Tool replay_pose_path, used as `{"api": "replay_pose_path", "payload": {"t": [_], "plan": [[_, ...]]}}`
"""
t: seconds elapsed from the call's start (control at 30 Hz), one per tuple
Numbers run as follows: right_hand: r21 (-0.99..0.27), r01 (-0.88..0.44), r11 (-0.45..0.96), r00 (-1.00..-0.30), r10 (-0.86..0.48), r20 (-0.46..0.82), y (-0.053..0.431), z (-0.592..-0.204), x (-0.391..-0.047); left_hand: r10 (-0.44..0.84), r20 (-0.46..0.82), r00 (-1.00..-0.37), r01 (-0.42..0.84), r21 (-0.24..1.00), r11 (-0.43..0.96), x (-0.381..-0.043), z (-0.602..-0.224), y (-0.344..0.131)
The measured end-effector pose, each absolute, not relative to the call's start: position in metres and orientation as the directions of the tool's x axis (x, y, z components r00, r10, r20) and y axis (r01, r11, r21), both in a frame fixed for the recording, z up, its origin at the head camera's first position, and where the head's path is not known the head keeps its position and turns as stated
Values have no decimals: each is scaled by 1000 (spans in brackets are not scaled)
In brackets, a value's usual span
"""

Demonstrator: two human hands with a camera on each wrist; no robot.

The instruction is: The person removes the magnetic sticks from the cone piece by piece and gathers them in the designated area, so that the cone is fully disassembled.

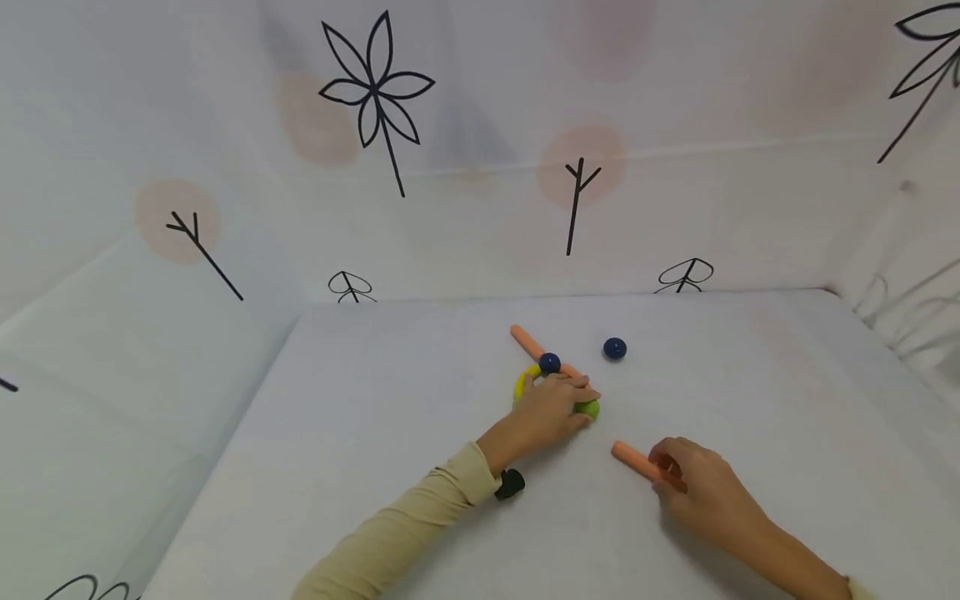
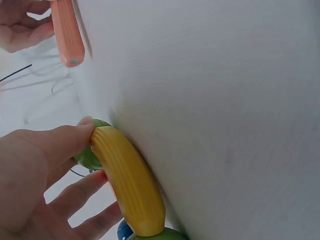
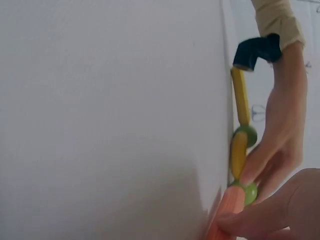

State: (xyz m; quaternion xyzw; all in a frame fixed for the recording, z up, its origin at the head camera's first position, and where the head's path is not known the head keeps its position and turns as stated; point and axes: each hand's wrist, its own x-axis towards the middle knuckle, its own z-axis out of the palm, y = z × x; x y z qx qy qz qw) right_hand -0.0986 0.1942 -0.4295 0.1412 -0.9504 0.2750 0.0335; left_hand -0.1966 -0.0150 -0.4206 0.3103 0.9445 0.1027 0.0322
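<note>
My left hand reaches over a row of joined toy pieces and pinches a green ball between thumb and fingers. In the left wrist view, a ribbed, curved yellow stick runs from that ball to a second green ball. Near the right of the head view, my right hand holds an orange stick by its near end. Its free end points toward the pinched green ball, with a gap between them in the head view. The right fingers hide the stick's other end.
Beyond the left hand, a navy ball lies along another orange stick. A loose navy ball sits farther right. A dark device is at the left wrist. White cloth walls with plant drawings border the white surface.
</note>
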Motion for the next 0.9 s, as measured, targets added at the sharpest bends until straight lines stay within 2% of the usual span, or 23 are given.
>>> {"api": "replay_pose_path", "payload": {"t": [0.13, 0.37, 0.57, 0.73, 0.9], "plan": [[-580, -297, 758, -953, -268, 138, 211, -433, -104, 595, 2, -804, 581, 219, 784, -196, -422, -16], [-560, -280, 780, -959, -249, 133, 236, -430, -122, 587, -6, -810, 569, 233, 788, -197, -421, -15], [-532, -356, 768, -934, -274, 230, 252, -422, -139, 584, 4, -812, 568, 239, 788, -198, -421, -14], [-485, -448, 751, -887, -305, 347, 264, -419, -156, 593, 2, -805, 577, 235, 782, -198, -419, -13], [-480, -493, 726, -864, -340, 372, 271, -418, -175, 621, -62, -781, 593, 238, 769, -202, -412, -15]]}}
